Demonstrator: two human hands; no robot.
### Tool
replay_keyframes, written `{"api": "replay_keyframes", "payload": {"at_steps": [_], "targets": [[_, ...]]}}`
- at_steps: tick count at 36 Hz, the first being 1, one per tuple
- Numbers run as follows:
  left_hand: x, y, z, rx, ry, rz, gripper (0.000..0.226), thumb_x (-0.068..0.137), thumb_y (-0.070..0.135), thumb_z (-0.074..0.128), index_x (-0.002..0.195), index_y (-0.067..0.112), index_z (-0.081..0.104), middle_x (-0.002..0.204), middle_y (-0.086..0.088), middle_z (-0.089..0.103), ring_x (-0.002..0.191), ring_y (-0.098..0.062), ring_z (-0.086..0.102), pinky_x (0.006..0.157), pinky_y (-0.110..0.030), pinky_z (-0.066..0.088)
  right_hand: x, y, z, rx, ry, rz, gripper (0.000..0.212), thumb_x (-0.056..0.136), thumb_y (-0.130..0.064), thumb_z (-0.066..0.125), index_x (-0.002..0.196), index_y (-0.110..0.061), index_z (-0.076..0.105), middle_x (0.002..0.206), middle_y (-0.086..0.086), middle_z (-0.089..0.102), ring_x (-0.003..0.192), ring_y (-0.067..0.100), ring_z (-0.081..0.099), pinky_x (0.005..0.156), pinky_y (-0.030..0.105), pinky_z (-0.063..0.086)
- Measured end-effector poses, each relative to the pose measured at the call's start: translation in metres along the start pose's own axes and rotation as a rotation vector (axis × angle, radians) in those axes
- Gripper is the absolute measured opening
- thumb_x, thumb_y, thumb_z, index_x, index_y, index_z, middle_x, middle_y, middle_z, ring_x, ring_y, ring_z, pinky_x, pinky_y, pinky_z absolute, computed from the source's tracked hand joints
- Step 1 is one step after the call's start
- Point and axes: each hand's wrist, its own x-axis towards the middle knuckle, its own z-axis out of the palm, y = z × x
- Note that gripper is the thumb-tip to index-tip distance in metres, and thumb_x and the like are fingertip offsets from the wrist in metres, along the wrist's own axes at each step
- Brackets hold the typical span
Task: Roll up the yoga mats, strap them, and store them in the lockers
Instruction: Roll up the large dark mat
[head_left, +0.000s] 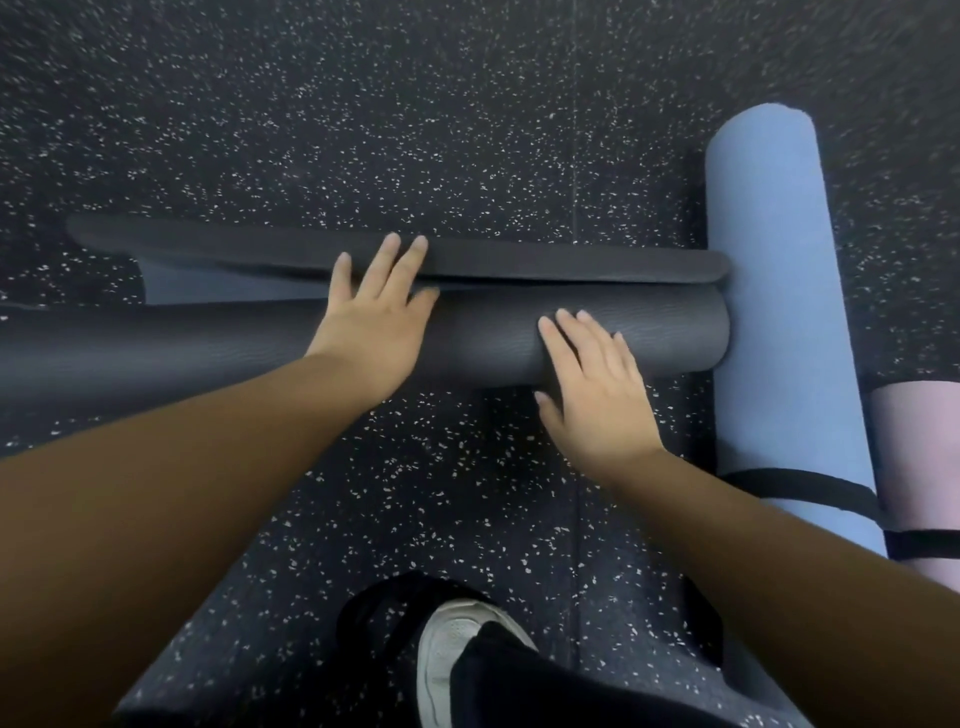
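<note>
The grey mat (291, 343) lies across the speckled floor (467, 130) as a thick roll, and it serves as the landmark here. Its right end stops against the side of the blue mat (779, 312); its left end runs out of view. Just beyond the roll, on its far side, the last flat strip (519, 260) of the same mat lies unrolled on the floor, its lighter underside showing at the left. The left hand (374, 312) rests palm down on top of the roll near its middle, fingers straight and spread, the fingertips reaching over onto the flat strip. The right hand (592, 379) presses flat on the roll's near side closer to its right end, fingers straight, thumb hanging below the roll (neither hand curls around anything). The blue mat lies rolled, at a right angle to the grey roll, with 1 black strap (800, 488) around its near part. Touching the blue mat on its far right is a pink mat (919, 452), also rolled, with a black band (930, 543) around it. On the near side of the roll, a white shoe (452, 654) and a dark trouser leg (545, 686) show at the bottom.
</note>
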Motion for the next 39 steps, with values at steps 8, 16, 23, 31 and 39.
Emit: {"api": "replay_keyframes", "payload": {"at_steps": [8, 16, 23, 31, 39], "targets": [[0.015, -0.001, -0.001, 0.117, -0.010, 0.010, 0.088, 0.086, -0.005, 0.055, 0.152, 0.006, -0.002, 0.158, -0.013, -0.018, 0.146, -0.028, -0.020, 0.114, -0.062, 0.006, 0.037, -0.001, -0.018, -0.011, -0.109, 0.031, 0.058, 0.104, -0.024, 0.038, 0.156, -0.016, 0.012, 0.164, 0.001, 0.007, 0.151, 0.018, -0.003, 0.120, 0.041, -0.002], [0.020, -0.004, -0.004, 0.009, -0.016, 0.034, 0.086, 0.088, 0.006, 0.063, 0.152, 0.009, 0.006, 0.159, -0.009, -0.005, 0.148, -0.023, -0.004, 0.113, -0.060, 0.016, 0.058, -0.012, -0.023, -0.076, 0.085, 0.164, 0.023, 0.101, -0.023, 0.049, 0.117, -0.007, 0.050, 0.115, 0.013, 0.049, 0.105, 0.031, 0.045, 0.080, 0.036, 0.033], [0.019, 0.001, -0.009, -0.033, -0.043, 0.066, 0.079, 0.092, 0.009, 0.056, 0.153, 0.011, 0.007, 0.159, -0.007, 0.000, 0.147, -0.022, 0.002, 0.114, -0.060, 0.016, 0.067, -0.010, -0.024, 0.012, 0.011, 0.223, 0.042, 0.092, 0.004, 0.049, 0.130, -0.011, 0.046, 0.123, 0.008, 0.051, 0.111, 0.025, 0.046, 0.073, 0.031, 0.035], [0.022, 0.005, -0.013, -0.106, -0.054, 0.069, 0.069, 0.096, 0.018, 0.050, 0.152, 0.008, 0.012, 0.159, -0.008, 0.005, 0.146, -0.023, 0.006, 0.114, -0.061, 0.016, 0.062, -0.004, -0.021, 0.099, 0.042, 0.161, 0.046, 0.095, -0.005, 0.044, 0.141, -0.011, 0.044, 0.132, 0.006, 0.049, 0.119, 0.023, 0.043, 0.084, 0.033, 0.044], [0.023, 0.011, -0.009, -0.208, 0.057, 0.112, 0.066, 0.093, 0.029, 0.060, 0.143, 0.008, 0.023, 0.136, -0.013, 0.030, 0.131, -0.031, 0.031, 0.116, -0.056, 0.018, 0.048, 0.004, -0.010, 0.182, 0.154, 0.108, 0.041, 0.097, -0.014, 0.050, 0.138, -0.009, 0.048, 0.123, 0.009, 0.054, 0.109, 0.025, 0.054, 0.082, 0.041, 0.050]]}}
